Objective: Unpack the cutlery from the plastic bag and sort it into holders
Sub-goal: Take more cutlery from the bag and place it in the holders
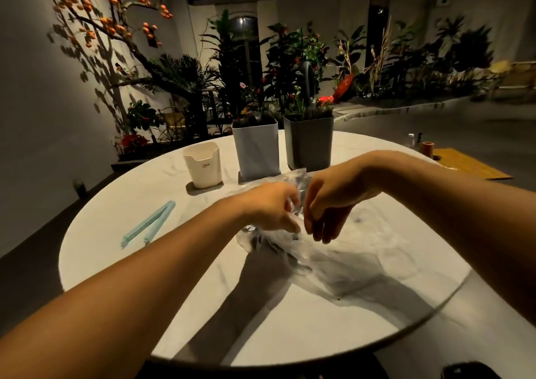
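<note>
The plastic bag [304, 251] lies on the table [121, 262] before the holders (cutlery inside is blurred), my left hand [269, 207] and right hand [330, 201] pinching its mouth, which I should spread gently.

Your two bare forearms reach forward and converge at the middle. Your left hand [272, 207] is palm down with fingers curled in a pinch. Your right hand [327, 201] arches from a bent wrist, fingers curled and pointing down, fingertips close to the left's.
</note>
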A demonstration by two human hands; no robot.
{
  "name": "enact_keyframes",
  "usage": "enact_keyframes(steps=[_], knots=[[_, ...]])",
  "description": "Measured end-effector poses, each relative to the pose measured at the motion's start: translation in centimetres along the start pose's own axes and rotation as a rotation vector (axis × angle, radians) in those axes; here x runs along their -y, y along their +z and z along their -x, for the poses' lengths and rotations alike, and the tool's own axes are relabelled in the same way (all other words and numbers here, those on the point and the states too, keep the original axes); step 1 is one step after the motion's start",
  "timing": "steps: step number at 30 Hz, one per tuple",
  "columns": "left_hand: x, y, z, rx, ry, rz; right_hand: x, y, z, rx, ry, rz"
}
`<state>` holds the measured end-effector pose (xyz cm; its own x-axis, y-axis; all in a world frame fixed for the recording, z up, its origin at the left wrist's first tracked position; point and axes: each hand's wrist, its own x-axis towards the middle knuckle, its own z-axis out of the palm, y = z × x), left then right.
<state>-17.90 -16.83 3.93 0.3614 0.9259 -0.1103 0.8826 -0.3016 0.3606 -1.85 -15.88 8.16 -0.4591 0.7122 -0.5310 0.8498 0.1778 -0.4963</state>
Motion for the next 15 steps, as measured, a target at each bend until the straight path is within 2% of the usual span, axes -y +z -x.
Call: enact_keyframes(steps=[4, 6, 7, 8, 9, 10, 11, 12, 13, 15], knots=[[0.2, 2.0, -0.3, -0.322, -0.083, -0.099, -1.6, 2.3, -1.0, -0.036, 0.032, 0.036], [0.5, 2.2, 0.1, -0.494, -0.145, -0.166, -2.3, 2.5, -1.4, -0.186, -0.050, 0.054], [0.7, 2.3, 0.4, -0.599, -0.136, -0.259, -2.6, 2.4, -1.4, -0.283, -0.099, 0.146], [0.8, 2.5, 0.6, -0.710, -0.067, -0.376, -2.9, 2.3, -1.5, -0.360, -0.143, 0.264], [0.9, 2.6, 0.7, -0.800, 0.070, -0.459, -3.2, 2.3, -1.6, -0.403, -0.171, 0.381], [0.8, 2.8, 0.9, -0.823, 0.239, -0.480, -3.4, 2.3, -1.7, -0.413, -0.174, 0.461], [0.5, 3.0, 1.1, -0.747, 0.385, -0.458, -3.6, 2.4, -1.8, -0.403, -0.157, 0.508], [0.0, 3.2, 1.3, -0.599, 0.454, -0.411, -3.7, 2.5, -1.9, -0.382, -0.132, 0.541], [-0.4, 3.3, 1.3, -0.427, 0.434, -0.355, -3.7, 2.5, -2.0, -0.348, -0.091, 0.569], [-0.9, 3.6, 0.9, -0.155, 0.263, -0.303, -3.7, 2.5, -2.1, -0.294, -0.021, 0.616]])
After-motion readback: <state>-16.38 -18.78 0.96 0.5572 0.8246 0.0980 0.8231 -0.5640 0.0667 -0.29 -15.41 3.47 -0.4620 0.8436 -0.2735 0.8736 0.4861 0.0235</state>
